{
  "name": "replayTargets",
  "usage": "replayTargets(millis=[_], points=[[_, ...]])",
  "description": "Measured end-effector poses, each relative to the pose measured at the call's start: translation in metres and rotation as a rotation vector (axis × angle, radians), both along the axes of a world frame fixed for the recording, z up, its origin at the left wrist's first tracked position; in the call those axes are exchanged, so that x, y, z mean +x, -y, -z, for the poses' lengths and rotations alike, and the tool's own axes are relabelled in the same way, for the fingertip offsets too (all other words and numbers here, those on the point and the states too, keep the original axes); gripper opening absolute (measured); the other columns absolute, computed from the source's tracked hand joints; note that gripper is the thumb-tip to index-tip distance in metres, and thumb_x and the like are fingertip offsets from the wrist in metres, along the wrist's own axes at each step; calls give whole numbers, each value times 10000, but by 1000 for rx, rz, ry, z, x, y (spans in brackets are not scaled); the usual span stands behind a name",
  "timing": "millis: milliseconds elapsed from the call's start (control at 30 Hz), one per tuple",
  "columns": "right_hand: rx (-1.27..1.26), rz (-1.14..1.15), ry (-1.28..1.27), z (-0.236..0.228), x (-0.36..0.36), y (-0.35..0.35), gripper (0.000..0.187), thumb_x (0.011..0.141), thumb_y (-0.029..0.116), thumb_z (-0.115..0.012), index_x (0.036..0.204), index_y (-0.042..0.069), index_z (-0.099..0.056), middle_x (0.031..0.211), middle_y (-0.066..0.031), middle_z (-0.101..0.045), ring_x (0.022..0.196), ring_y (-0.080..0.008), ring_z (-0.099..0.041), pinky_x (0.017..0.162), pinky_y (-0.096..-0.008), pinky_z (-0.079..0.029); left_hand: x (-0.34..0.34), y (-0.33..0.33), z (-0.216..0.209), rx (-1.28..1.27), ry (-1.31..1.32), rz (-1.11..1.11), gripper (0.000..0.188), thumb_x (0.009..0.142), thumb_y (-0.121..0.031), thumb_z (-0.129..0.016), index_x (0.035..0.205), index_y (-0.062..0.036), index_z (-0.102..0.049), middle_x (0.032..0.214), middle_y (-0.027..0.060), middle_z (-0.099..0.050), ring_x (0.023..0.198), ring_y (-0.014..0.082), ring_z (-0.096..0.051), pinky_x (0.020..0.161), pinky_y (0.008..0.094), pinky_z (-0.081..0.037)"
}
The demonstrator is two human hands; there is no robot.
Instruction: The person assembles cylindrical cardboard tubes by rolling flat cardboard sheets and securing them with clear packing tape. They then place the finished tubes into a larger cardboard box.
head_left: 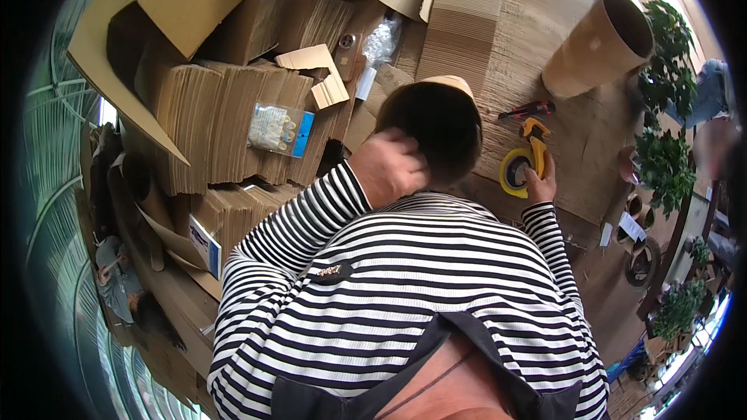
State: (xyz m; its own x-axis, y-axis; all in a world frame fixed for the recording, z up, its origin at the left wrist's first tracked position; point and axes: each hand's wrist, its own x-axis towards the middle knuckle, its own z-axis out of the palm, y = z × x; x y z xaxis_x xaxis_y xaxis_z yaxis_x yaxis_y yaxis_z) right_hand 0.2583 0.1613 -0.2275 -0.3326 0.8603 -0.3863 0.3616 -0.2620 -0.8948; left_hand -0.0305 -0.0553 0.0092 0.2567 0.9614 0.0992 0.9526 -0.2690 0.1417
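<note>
Head: tape dispenser (538, 152) (in right hand (543, 185))

From where I stand, the near brown tube (447, 128) is too dark inside to make out, the yellow tape dispenser (538, 153) hides some of the right hand (543, 185), the big cardboard box (204, 1) is cut off up top, and that blue blur (708, 92) is perhaps a person
</note>
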Motion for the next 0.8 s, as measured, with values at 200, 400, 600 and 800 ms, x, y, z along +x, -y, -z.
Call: replayTargets(millis=[200, 400, 600, 800], points=[[67, 93, -288, -5, -15, -21, 716, 833, 4, -672, 1492, 1, -392, 1378, -129, -550, 1093, -180, -608, 889, -263, -513, 11, -12, 0, 218, 149, 164, 179, 793, -202, -673, 670, -127, -567, 606, -13, -445, 636, 133, -535, 1174, 545, -328], [361, -142, -362, -76, -105, -70, 667, 847, -9, -677, 1468, 17, -431, 1373, -124, -539, 1204, -208, -555, 1005, -319, -478, 27, -20, -2, 160, 448, 321, 157, 848, -174, -651, 789, -29, -638, 620, 32, -491, 621, 143, -559, 1124, 492, -423], [392, -425, -587, -108, -135, -64, 683, 867, -58, -629, 1502, 48, -402, 1395, -120, -506, 1248, -196, -521, 1022, -293, -459, 56, -21, 7, 500, 1963, -448, 302, 991, -138, -628, 1266, -60, -530, 856, 19, -584, 588, 72, -473, 542, 238, -505], [219, -380, -517, -112, -117, -40, 694, 860, -107, -588, 1506, 65, -400, 1390, -103, -521, 1253, -191, -535, 1015, -288, -479, -24, 6, 12, -239, 2622, -373, 494, 1041, -288, -550, 1426, 0, -438, 773, -27, -442, 527, 18, -296, 415, 169, -297]])
